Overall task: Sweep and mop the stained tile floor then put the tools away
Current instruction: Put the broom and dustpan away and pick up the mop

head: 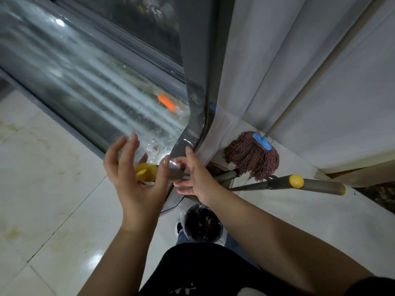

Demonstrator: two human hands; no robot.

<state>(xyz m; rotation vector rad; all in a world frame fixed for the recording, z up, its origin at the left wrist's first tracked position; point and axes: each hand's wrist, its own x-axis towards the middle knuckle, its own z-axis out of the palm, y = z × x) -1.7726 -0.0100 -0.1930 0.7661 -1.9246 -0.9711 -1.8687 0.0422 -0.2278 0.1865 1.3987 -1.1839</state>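
From the head camera, a grey pole with a yellow cap is seen between both hands; the left hand is released, fingers spread beside it; the right hand is laid against it with straight fingers; a mop is stood in the corner of the tile floor, against the white wall; yellowish stains are seen on the tiles.

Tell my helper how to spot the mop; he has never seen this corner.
Find the grey door frame with the white curtain beside it. At the curtain's foot, on the tile floor, lies the mop: the only shaggy reddish-brown string head, with a blue clamp on top.
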